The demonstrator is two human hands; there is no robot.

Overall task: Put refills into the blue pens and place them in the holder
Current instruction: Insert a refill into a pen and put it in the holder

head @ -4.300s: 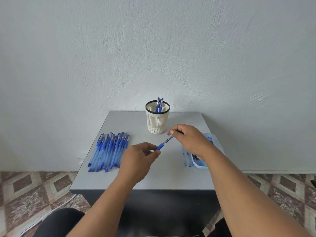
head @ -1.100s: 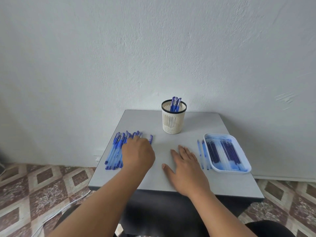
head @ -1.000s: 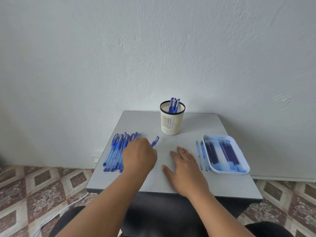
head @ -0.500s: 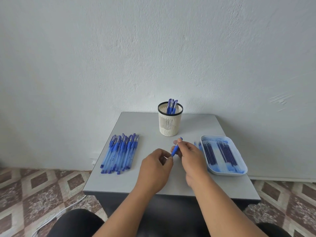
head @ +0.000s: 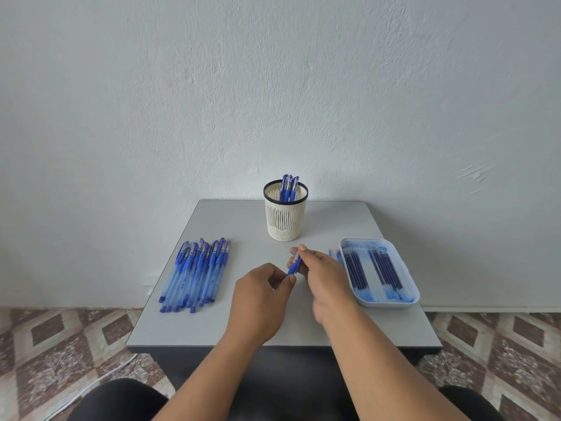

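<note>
A blue pen [head: 294, 265] sits tilted between both hands, pinched at each end. Loose pens [head: 195, 276] lie bunched left of the left hand [head: 261, 302]; refills [head: 376, 273] right of the right hand [head: 321, 275]; the holder [head: 285, 218] stands upright beyond, three pens inside

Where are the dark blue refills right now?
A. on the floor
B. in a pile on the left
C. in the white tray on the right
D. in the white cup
C: the refills lie side by side in the white tray at the table's right side, while the holder has only pens.
</note>
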